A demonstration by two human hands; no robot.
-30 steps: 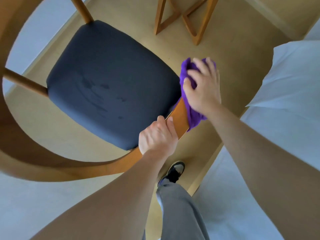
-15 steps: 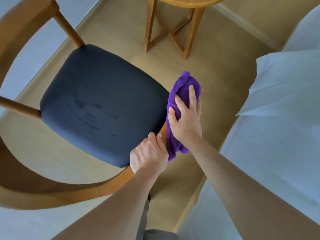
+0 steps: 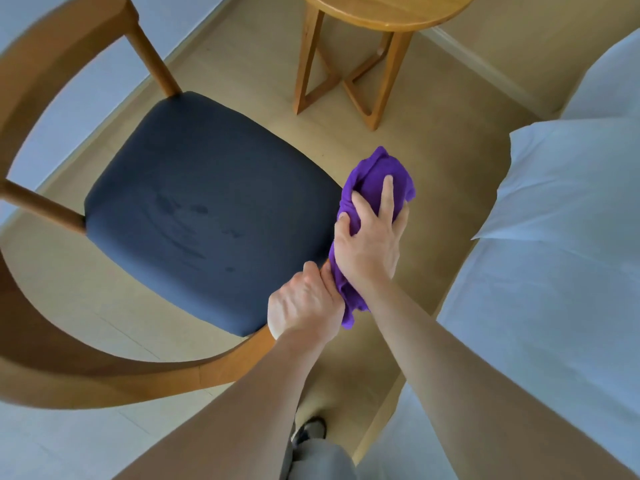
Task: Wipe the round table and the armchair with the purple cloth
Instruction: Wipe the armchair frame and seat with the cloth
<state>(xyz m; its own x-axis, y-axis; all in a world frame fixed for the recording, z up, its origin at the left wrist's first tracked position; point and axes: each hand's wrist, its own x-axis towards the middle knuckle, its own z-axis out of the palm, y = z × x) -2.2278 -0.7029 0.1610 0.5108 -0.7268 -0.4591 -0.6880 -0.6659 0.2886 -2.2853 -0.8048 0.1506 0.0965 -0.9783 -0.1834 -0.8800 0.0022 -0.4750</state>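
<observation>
The armchair (image 3: 69, 372) has a curved wooden frame and a dark grey seat cushion (image 3: 207, 209) with a few darker streaks. My left hand (image 3: 306, 306) is closed around the end of the wooden armrest near the seat's right corner. Right beside it, my right hand (image 3: 372, 240) presses the bunched purple cloth (image 3: 372, 171) over the armrest's tip, which the cloth hides. The round wooden table (image 3: 388, 12) stands beyond the chair at the top, only partly in view.
A bed with white sheets (image 3: 540, 306) and a pillow (image 3: 568, 181) fills the right side, close to my right arm. Beige floor (image 3: 433, 126) lies between chair, table and bed. My trouser leg and shoe (image 3: 308, 434) show below.
My right hand has slid the purple cloth back along the armrest toward my left hand. The view has tilted up, bringing more of the round table in.
</observation>
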